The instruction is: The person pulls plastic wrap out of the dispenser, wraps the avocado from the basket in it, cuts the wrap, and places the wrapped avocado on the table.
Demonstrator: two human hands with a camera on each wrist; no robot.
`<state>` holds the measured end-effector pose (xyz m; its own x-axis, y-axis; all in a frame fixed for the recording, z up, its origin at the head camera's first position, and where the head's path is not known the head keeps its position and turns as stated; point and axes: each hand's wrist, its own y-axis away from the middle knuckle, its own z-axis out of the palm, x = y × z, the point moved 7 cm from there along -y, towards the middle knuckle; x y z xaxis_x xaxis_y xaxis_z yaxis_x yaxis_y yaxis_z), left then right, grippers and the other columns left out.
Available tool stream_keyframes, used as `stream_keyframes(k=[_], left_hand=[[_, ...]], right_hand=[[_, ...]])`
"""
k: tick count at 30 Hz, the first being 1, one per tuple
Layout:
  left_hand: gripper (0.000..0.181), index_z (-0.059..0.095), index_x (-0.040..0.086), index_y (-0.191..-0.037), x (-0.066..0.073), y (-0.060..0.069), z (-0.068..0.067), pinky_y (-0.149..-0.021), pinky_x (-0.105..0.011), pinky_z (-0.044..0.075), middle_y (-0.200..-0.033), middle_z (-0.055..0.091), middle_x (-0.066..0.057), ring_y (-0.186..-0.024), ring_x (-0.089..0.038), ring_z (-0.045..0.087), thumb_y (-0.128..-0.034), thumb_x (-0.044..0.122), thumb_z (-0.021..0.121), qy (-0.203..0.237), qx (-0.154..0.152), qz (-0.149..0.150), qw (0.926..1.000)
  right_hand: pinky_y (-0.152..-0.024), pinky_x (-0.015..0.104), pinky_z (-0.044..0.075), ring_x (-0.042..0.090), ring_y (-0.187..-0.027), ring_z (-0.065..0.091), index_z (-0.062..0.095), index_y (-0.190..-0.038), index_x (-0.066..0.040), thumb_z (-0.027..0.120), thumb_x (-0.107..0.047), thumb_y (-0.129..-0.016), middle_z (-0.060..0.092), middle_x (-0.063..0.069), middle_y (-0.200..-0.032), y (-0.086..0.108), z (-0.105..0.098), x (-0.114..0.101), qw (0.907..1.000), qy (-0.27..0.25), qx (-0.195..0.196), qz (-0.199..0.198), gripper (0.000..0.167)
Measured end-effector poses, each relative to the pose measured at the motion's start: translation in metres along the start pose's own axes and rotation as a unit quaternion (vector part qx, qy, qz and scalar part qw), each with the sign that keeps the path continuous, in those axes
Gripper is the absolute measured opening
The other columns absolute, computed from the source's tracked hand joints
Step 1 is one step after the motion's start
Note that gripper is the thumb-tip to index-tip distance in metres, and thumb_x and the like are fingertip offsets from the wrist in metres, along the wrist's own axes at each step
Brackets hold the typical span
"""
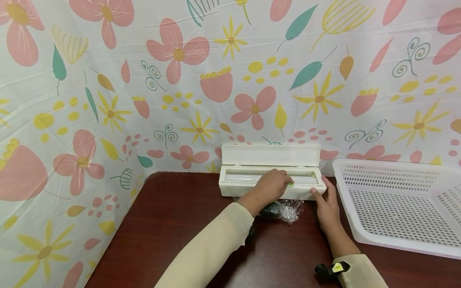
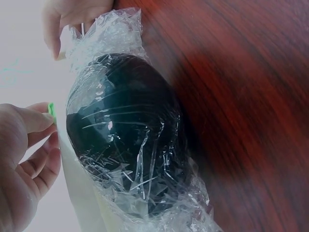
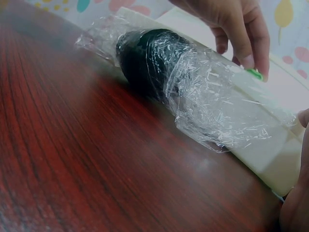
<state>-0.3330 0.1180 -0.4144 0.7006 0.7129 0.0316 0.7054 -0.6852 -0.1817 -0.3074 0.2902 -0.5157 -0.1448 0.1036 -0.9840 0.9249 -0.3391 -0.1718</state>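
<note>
A cream cling film dispenser box (image 1: 234, 189) stands at the table's back edge, lid (image 1: 270, 155) raised, a pale roll (image 1: 243, 177) inside. My left hand (image 1: 271, 187) reaches over its front and pinches a small green slider (image 2: 52, 111) between thumb and finger. My right hand (image 1: 328, 210) grips the box's right end, thumb on the front. Before the box lies a dark green, oval, glossy thing (image 2: 128, 111), its kind unclear, wrapped in crinkled cling film (image 3: 207, 99). The film bunches at both ends; in the right wrist view it spreads up against the box front.
A white perforated plastic basket (image 1: 399, 247) sits right of the box, close to my right hand. Dark reddish wooden table (image 1: 162, 228) lies in front. Behind and to the left hangs a flower-patterned cloth (image 1: 119, 168). My left forearm crosses over the table.
</note>
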Motion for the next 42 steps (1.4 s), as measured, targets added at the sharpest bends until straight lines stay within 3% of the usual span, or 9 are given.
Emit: stream_keyframes(k=[17, 42], left_hand=[[0.033, 0.072, 0.027, -0.126, -0.0036, 0.0011, 0.0023, -0.093, -0.019, 0.051, -0.117, 0.07, 0.011, -0.105, -0.007, 0.066, -0.1051, 0.015, 0.05, 0.006, 0.012, -0.003, 0.9999], [0.029, 0.075, 0.024, -0.119, -0.0078, 0.0066, -0.003, -0.093, -0.02, 0.051, -0.113, 0.072, 0.01, -0.101, -0.009, 0.066, -0.1021, 0.013, 0.055, 0.016, 0.037, 0.004, 0.9992]], right_hand=[[-0.096, 0.004, 0.033, 0.01, -0.139, 0.035, 0.023, -0.161, -0.018, 0.052, -0.014, -0.105, 0.028, 0.012, -0.163, 0.0, 0.0007, -0.0009, 0.9999, -0.017, -0.003, 0.003, 0.063], [-0.095, 0.002, 0.032, 0.009, -0.142, 0.034, 0.023, -0.162, -0.023, 0.053, -0.019, -0.105, 0.028, 0.009, -0.165, -0.0009, -0.0006, 0.001, 0.9997, 0.015, 0.004, 0.021, 0.064]])
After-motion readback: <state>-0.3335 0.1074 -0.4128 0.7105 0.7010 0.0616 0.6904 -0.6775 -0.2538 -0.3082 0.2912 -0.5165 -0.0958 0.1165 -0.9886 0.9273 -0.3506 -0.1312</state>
